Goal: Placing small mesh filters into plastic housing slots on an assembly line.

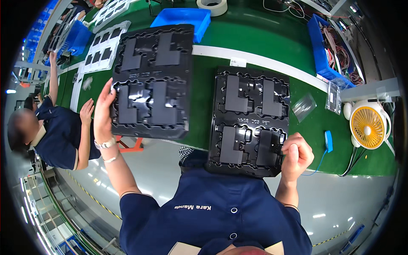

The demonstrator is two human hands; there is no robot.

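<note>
My left hand [103, 114] grips the left edge of a black plastic tray [157, 76], raised above the bench. The tray's recesses hold several flat dark L-shaped pieces [167, 55]. Beside it, a similar black tray [250, 120] rests on the green bench, its near end reaching the bench's front edge. L-shaped pieces [233, 102] sit in its recesses as well. At the lower right edge of this second tray is my right hand [297, 157], its fingers curled and closed with the thumb against them. What they hold, if anything, is hidden.
A blue bin [182, 18] and a tape roll [212, 6] stand farther back. On the right are a blue bin of wires [331, 59], a clear bag [304, 107], a blue corded item [327, 141] and a yellow-white fan [366, 125]. A co-worker [63, 134] is at left, near white trays [102, 49].
</note>
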